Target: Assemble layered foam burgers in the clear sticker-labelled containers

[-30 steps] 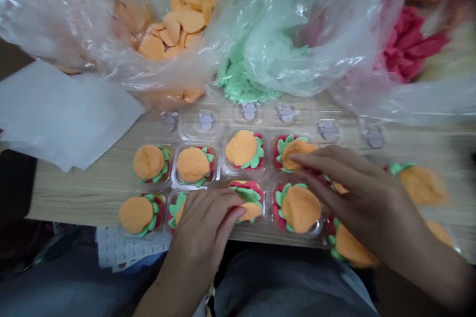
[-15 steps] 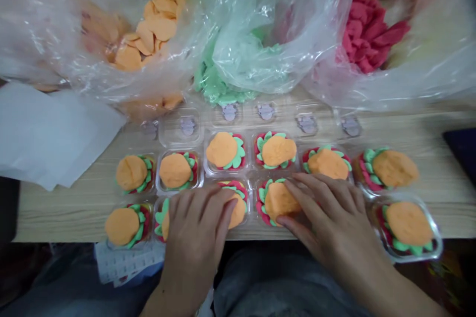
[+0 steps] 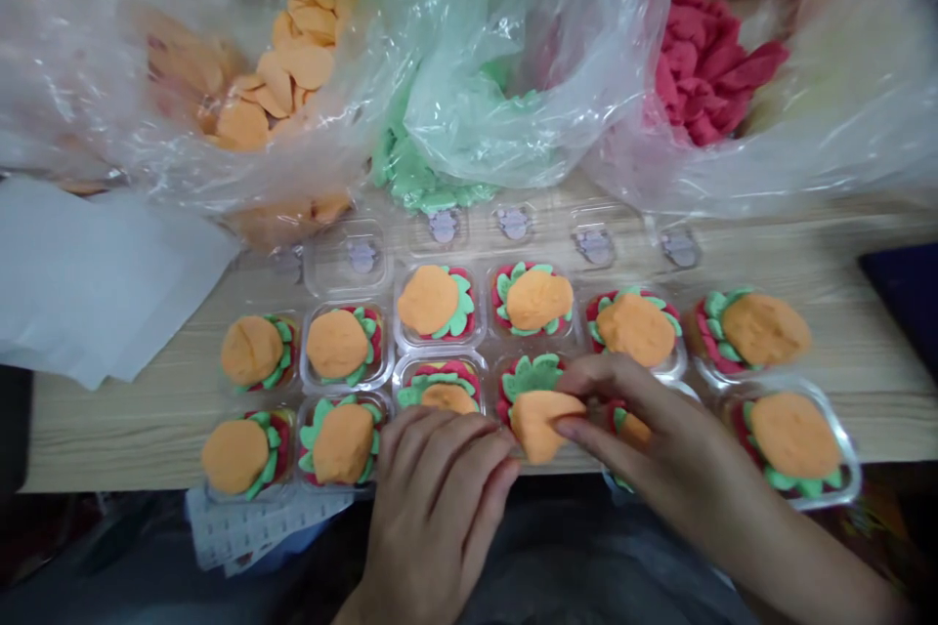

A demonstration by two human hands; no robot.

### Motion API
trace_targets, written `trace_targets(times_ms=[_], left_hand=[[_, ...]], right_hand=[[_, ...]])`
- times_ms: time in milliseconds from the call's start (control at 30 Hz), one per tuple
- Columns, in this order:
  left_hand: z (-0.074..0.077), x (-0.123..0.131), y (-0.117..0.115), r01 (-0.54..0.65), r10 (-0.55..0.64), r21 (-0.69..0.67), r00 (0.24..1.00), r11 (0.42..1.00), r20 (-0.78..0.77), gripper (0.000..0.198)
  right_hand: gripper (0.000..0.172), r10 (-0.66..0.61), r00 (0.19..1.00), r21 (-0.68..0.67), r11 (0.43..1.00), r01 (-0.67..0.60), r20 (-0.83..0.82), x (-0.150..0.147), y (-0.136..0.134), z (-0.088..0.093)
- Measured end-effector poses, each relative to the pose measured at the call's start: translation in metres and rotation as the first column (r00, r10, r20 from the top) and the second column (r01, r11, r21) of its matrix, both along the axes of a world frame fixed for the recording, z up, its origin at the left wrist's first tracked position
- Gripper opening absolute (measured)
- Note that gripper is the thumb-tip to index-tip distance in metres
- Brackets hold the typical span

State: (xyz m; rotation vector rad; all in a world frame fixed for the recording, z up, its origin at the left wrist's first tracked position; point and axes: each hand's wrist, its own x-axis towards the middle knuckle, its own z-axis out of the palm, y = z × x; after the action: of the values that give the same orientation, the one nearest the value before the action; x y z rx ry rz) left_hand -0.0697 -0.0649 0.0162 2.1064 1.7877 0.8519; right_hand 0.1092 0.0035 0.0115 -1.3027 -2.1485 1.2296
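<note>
My right hand (image 3: pixel 645 430) pinches a flat orange clay piece (image 3: pixel 540 424) between thumb and fingers, just above a clear plastic box (image 3: pixel 532 386) showing green clay leaves (image 3: pixel 532 376). My left hand (image 3: pixel 440 508) lies at the table's front edge, its fingertips close to that orange piece and holding nothing. Beside it stands a box (image 3: pixel 440 381) with red, green and orange clay layers (image 3: pixel 448 398). Several more clear boxes hold stacked clay, each topped with an orange piece, such as the one (image 3: pixel 636 329) behind my right hand. My right hand hides another box.
Clear plastic bags hold orange clay pieces (image 3: pixel 278 68), green clay (image 3: pixel 417 176) and red clay (image 3: pixel 703 68) behind the boxes. Open clear boxes (image 3: pixel 344 259) with small lilac pieces stand in the back row. White paper sheets (image 3: pixel 95 283) lie at left on the wooden table (image 3: pixel 879 381).
My right hand has lifted the orange piece off the front box, baring its green leaves. My left hand has shifted right, uncovering the front-left box, and the view has moved slightly.
</note>
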Motion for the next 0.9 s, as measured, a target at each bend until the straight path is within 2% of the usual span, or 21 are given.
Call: trace_targets(times_ms=[100, 233, 400, 567, 700, 800, 900], left_hand=[[-0.011, 0.004, -0.003, 0.115, -0.111, 0.022, 0.985, 0.993, -0.135, 0.018], [-0.027, 0.009, -0.008, 0.198, -0.198, -0.032, 0.936, 0.980, -0.290, 0.032], [-0.030, 0.010, -0.017, 0.239, -0.234, -0.023, 0.923, 0.971, -0.305, 0.039], [-0.037, 0.011, -0.022, 0.270, -0.266, -0.035, 0.908, 0.962, -0.324, 0.042], [-0.028, 0.004, -0.012, 0.325, -0.313, -0.013, 0.898, 0.946, -0.309, 0.035], [-0.014, -0.001, 0.004, 0.261, -0.256, -0.019, 0.925, 0.965, -0.282, 0.034], [-0.005, 0.005, 0.028, 0.198, -0.202, -0.046, 0.922, 0.979, -0.330, 0.038]], right_hand=[[0.015, 0.062, 0.990, 0.157, 0.984, -0.081, 0.127, -0.008, 0.002, -0.006], [0.019, 0.036, 0.965, 0.345, 0.930, -0.128, 0.262, 0.004, 0.004, -0.009], [0.024, -0.087, 0.964, 0.459, 0.888, -0.040, 0.252, 0.031, 0.004, -0.003], [0.027, -0.268, 0.937, 0.528, 0.842, 0.114, 0.225, 0.055, 0.007, 0.003], [0.031, -0.325, 0.920, 0.577, 0.803, 0.147, 0.218, 0.068, 0.016, 0.000], [0.042, -0.214, 0.941, 0.596, 0.803, 0.017, 0.261, 0.065, 0.022, -0.010], [0.047, -0.080, 0.937, 0.586, 0.797, -0.145, 0.341, 0.057, 0.027, -0.020]])
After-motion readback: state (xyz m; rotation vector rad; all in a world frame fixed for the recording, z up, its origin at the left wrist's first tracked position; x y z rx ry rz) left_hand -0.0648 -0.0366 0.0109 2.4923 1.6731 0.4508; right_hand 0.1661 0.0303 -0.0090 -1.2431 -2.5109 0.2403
